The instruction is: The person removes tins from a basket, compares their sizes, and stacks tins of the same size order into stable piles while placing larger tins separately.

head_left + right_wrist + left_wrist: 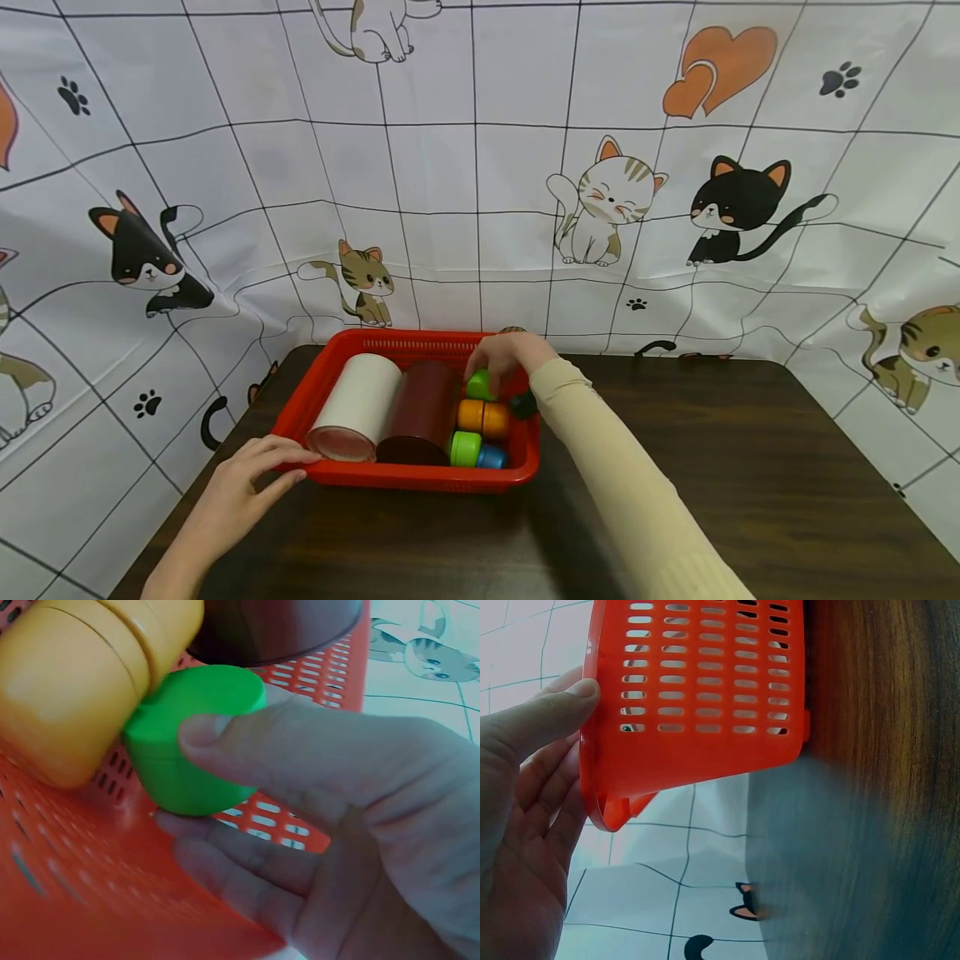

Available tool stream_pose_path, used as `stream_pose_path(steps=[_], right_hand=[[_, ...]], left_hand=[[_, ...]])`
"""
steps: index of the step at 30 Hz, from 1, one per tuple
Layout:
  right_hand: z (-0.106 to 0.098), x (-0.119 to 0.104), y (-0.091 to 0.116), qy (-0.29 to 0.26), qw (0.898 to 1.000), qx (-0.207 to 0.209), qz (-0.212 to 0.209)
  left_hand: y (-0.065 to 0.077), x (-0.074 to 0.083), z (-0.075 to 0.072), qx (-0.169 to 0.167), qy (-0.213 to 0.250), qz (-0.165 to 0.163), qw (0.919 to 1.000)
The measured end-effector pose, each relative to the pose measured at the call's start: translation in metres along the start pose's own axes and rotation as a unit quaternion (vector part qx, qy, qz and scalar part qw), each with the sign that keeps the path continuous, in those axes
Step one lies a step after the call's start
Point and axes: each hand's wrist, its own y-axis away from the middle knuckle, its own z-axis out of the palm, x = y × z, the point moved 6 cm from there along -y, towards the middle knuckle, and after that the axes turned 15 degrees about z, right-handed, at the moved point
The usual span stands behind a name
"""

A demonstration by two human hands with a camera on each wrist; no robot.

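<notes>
A red plastic basket (420,477) with slotted walls stands on the table. Its near left corner is held by my left hand (243,492); in the left wrist view the thumb (559,712) lies against the rim and the fingers are on the rim's other side. Inside the basket's far right part, my right hand (504,357) pinches a small green cylinder (199,750) with a seam round it. The thumb is on its upper side, the fingers underneath. Beside it lies an orange rounded piece (483,418) with grooves.
A white cylinder (358,400) and a dark brown cylinder (423,408) lie side by side in the basket. Nearer the front are another green piece (466,448) and a blue one (492,456). Cat-patterned sheeting (517,167) rises behind the dark wooden table (675,450).
</notes>
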Motion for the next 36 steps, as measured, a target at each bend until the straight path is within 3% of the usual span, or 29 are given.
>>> stream_pose_path(steps=[11, 23, 30, 36], right_hand=[[-0.017, -0.004, 0.02, -0.026, 0.998, 0.02, -0.047], [-0.028, 0.0, 0.043, -0.015, 0.993, 0.102, -0.064], [-0.03, 0.006, 0.057, -0.051, 0.982, 0.135, -0.12], [-0.033, 0.014, 0.07, -0.105, 0.964, 0.17, -0.178]], left_hand=[[0.0, 0.0, 0.0, 0.001, 0.002, 0.005, 1.0], [-0.003, 0.002, -0.001, 0.015, 0.01, 0.03, 0.9994], [-0.003, 0.001, 0.001, 0.013, 0.011, 0.025, 0.9996], [-0.002, 0.0, 0.0, 0.008, 0.012, 0.015, 0.9998]])
